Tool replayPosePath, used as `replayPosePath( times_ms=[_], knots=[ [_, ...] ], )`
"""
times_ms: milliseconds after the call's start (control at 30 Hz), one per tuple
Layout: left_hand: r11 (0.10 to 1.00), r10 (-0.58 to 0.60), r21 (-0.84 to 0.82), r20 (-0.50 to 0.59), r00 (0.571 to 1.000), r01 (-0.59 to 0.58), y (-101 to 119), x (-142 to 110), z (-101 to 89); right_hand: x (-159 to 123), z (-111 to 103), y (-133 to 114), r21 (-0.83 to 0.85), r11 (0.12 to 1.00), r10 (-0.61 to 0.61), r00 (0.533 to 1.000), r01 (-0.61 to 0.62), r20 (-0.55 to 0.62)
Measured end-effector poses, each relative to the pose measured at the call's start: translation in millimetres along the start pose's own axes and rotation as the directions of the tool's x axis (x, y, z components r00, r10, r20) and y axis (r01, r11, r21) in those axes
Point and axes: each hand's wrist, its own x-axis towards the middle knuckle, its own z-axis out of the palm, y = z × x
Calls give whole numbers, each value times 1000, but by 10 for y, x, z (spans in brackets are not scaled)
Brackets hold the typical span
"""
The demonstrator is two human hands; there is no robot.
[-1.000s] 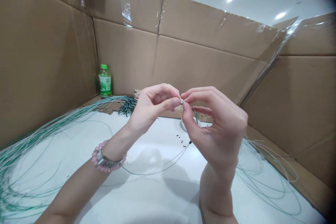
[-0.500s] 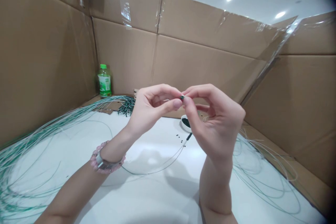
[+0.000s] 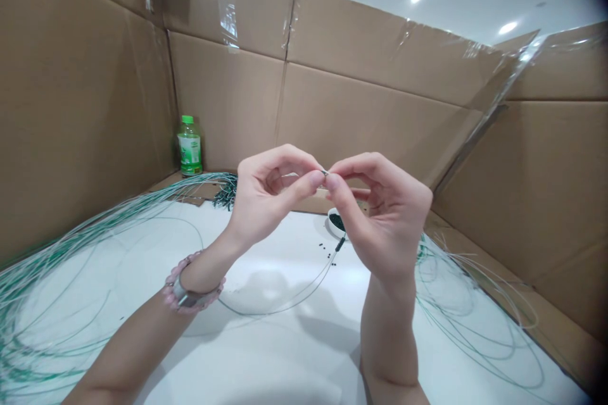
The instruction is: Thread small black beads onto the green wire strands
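My left hand and my right hand are raised together above the white table, fingertips meeting in a pinch. Between them sits the end of a thin green-white wire. That wire loops down below my hands and carries a small dark bead near my right palm. Whether another bead lies between the fingertips is too small to tell. A pink bead bracelet is on my left wrist.
A small white dish of dark beads stands just behind my hands, with loose beads beside it. Bundles of green wires fan over the left; more wires curl on the right. A green bottle stands in the cardboard corner.
Both hands have risen slightly and drawn closer. The right hand has turned, uncovering the bead dish behind it. The pinch on the wire end stays.
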Motion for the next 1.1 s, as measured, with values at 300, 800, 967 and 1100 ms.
replayPosePath(
  times_ms=[300, 800, 967, 1100],
  knots=[
    [1000, -2, 10, 17, 1000, 2, 51, 32, -36, -3, 7, 12, -12, 1000, -19, 1000, 19, -22],
    [991, 58, 123, -21, 998, -55, 75, 18, -56, 3, -27, -8, -162, 975, -164, 985, 154, -51],
    [988, 53, 148, -26, 998, -49, 76, 20, -59, 2, -28, -11, -166, 976, -147, 988, 139, -37],
    [988, 56, 147, -30, 998, -51, 73, 23, -56, 5, -27, -12, -174, 975, -150, 988, 141, -39]
  ],
)
